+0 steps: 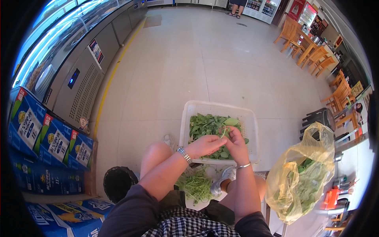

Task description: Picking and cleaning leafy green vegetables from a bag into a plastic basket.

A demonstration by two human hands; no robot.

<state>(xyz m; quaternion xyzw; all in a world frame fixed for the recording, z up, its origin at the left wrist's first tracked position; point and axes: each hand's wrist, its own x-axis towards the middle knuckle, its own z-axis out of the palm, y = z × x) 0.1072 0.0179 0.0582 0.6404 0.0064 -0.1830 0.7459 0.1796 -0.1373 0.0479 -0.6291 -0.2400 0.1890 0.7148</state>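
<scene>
Both my hands meet above a white plastic basket (220,104) that holds a pile of green leaves (204,126). My left hand (208,145), with a metal watch at the wrist, pinches the lower part of a leafy green sprig (225,131). Fingers of my right hand (237,145), a bangle at its wrist, close on the same sprig; part of it is hidden behind the fingers. Below the basket, between my shoes, a heap of thin green stems (197,185) lies on the floor. A yellowish plastic bag (299,183) of leafy greens stands to the right.
Stacked blue cartons (41,133) and a steel display cooler (86,86) line the left side. A round black object (120,183) is beside my leg. Black stools (322,118), wooden chairs and tables stand right. A person's legs (235,10) show at the far end.
</scene>
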